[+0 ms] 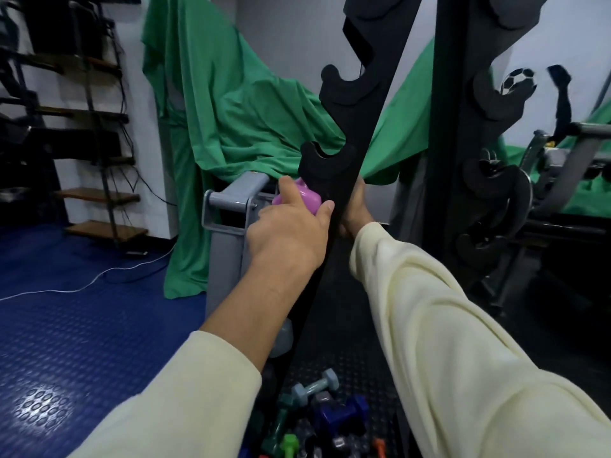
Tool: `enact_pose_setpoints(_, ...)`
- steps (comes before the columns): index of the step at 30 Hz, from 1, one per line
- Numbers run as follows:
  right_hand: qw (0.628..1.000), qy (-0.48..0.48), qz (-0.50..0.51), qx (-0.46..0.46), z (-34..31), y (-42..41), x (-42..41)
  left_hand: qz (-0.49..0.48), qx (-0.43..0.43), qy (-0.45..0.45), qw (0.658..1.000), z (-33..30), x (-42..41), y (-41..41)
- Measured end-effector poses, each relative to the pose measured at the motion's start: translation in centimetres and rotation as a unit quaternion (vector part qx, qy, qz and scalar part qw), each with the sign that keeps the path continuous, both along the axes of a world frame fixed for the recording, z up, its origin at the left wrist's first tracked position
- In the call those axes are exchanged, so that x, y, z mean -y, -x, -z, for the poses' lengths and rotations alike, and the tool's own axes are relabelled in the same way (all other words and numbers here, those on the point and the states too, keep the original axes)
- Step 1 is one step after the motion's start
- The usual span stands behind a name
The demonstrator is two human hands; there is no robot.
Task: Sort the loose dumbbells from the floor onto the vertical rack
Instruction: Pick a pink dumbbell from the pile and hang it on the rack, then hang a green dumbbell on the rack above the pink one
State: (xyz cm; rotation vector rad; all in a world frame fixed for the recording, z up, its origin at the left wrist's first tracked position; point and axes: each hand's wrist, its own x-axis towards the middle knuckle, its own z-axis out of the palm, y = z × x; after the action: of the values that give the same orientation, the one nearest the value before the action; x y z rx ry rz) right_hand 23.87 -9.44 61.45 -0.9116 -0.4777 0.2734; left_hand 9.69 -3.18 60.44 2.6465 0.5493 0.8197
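The left hand [291,226] has its fingers curled round one head of a pink dumbbell [305,198], holding it just below the lowest visible cradle on the left upright of the vertical rack [347,153]. The right hand [355,208] reaches in behind that upright and is mostly hidden by it — whether its fingers grip the dumbbell's other end or the rack itself cannot be told. The hooks in view on this upright stand empty, so the sorting looks to be at an early stage, with this dumbbell about to be seated rather than already resting. Plenty is left: near the foot of the rack, on the black floor mat [360,368], lies a loose heap of dumbbells [317,414] — a pale grey-blue one, a dark blue one, a green one and others partly cut off by the bottom edge. The right-hand upright [496,180] carries dark shapes on its lower hooks that are too dim to name. Close behind the left hand stands a grey machine frame [228,213] draped with green cloth [231,104], which crowds the space beside the hook, and a white cable [99,279] trails across the blue floor [82,325].
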Motion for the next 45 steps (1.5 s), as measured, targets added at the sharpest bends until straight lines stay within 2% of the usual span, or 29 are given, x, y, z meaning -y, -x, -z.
enact_pose_setpoints(8,0.999,-0.032,0.000,-0.012,0.0,-0.2,-0.1,-0.021,0.021,-0.043,0.999,0.7,-0.1,-0.1)
enact_pose_setpoints(10,1.000,-0.012,-0.011,-0.007,-0.1,-0.2,0.0,-0.007,0.023,-0.028,0.999,0.7,-0.2,0.0)
enact_pose_setpoints(14,0.997,0.059,0.044,-0.003,2.1,0.8,0.8,0.050,0.004,0.031,0.998,0.5,-0.9,0.6)
enact_pose_setpoints(17,0.990,0.091,0.106,-0.016,4.4,2.1,1.6,0.070,0.075,-0.026,0.994,1.9,-1.3,2.0)
enact_pose_setpoints(19,0.987,0.103,0.125,0.014,5.9,3.2,2.5,0.097,0.139,-0.052,0.984,3.4,-1.3,3.1)
enact_pose_setpoints(21,0.976,0.133,0.159,0.069,7.6,4.4,3.8,0.146,0.217,-0.042,0.964,5.1,-1.3,4.0)
enact_pose_setpoints(24,0.963,0.153,0.193,0.105,10.4,7.2,5.8,0.193,0.330,-0.006,0.924,8.9,-0.9,4.9)
enact_pose_setpoints(27,0.953,0.180,0.209,0.121,13.8,10.0,7.8,0.235,0.340,0.024,0.910,13.2,0.9,5.8)
enact_pose_setpoints(29,0.949,0.198,0.220,0.111,16.6,11.4,9.0,0.259,0.320,0.047,0.910,16.0,2.1,6.2)
enact_pose_setpoints(32,0.947,0.211,0.240,0.037,21.3,12.6,10.6,0.279,0.267,0.102,0.917,20.7,3.5,6.5)
enact_pose_setpoints(36,0.930,0.263,0.249,-0.066,28.6,13.6,12.3,0.253,0.122,0.143,0.949,28.5,3.5,6.3)
enact_pose_setpoints(39,0.915,0.308,0.235,-0.112,33.7,13.8,13.8,0.234,-0.006,0.127,0.964,33.6,2.5,6.0)
enact_pose_setpoints(42,0.891,0.364,0.229,-0.147,38.6,14.5,15.7,0.227,-0.140,0.146,0.953,37.9,1.5,6.0)
enact_pose_setpoints(45,0.862,0.410,0.233,-0.184,43.7,15.1,17.9,0.225,-0.236,0.151,0.933,41.2,1.0,6.4)
